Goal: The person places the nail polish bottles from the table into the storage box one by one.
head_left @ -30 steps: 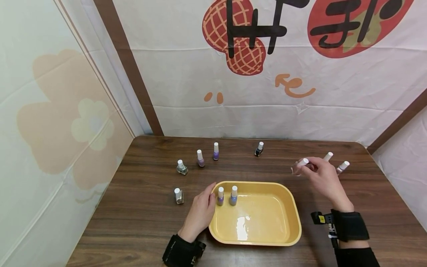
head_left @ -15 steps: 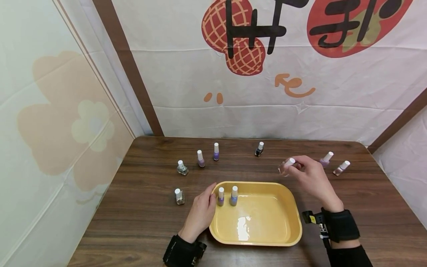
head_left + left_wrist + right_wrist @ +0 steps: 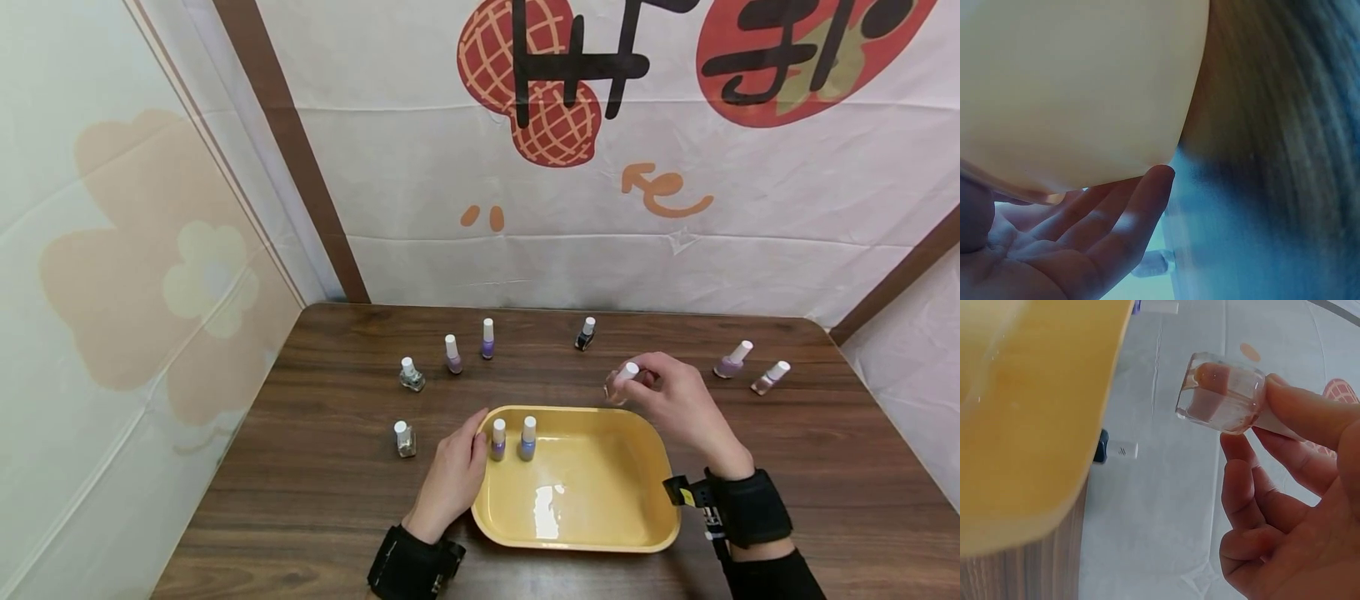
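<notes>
Bottles (image 3: 528,440) sit in, behind and left of the tray (image 3: 592,500).

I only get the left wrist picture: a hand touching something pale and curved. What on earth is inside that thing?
Observer: In the head view, that yellow tray has two small bottles in it, both white-capped.
Visitor: Ooh! And what is the other hand up to?
Observer: The right hand is pinching a clear bottle between its thumb and fingers.
Visitor: Any bottles farther over, to the right of that hand?
Observer: Yes, the head view shows two more bottles there, on the wooden table.
</notes>
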`<state>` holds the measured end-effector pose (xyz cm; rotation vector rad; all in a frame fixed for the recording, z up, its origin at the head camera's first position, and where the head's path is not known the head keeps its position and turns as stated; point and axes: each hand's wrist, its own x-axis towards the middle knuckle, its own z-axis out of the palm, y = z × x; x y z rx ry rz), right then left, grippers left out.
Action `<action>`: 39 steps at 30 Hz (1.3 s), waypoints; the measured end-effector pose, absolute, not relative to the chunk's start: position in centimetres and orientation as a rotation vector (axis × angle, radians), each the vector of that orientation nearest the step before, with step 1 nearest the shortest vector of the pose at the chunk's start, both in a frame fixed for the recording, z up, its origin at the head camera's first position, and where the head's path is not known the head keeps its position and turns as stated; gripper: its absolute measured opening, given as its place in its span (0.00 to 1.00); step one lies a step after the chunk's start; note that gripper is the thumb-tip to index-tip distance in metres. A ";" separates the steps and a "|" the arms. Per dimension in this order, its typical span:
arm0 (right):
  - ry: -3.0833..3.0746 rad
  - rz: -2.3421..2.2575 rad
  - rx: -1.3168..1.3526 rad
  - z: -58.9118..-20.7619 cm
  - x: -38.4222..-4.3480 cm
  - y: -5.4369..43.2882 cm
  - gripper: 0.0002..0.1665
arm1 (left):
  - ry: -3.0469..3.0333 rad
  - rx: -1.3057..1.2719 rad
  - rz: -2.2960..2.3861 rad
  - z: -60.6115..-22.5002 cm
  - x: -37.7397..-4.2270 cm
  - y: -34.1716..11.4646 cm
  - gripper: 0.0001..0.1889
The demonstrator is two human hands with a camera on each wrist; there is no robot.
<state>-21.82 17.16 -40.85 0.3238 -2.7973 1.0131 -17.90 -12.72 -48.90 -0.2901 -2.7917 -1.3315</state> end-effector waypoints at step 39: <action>-2.866 0.994 0.617 -42.6 -21.4 12.7 0.03 | -2.773 -0.291 -1.336 -48.7 -17.8 -12.8 0.21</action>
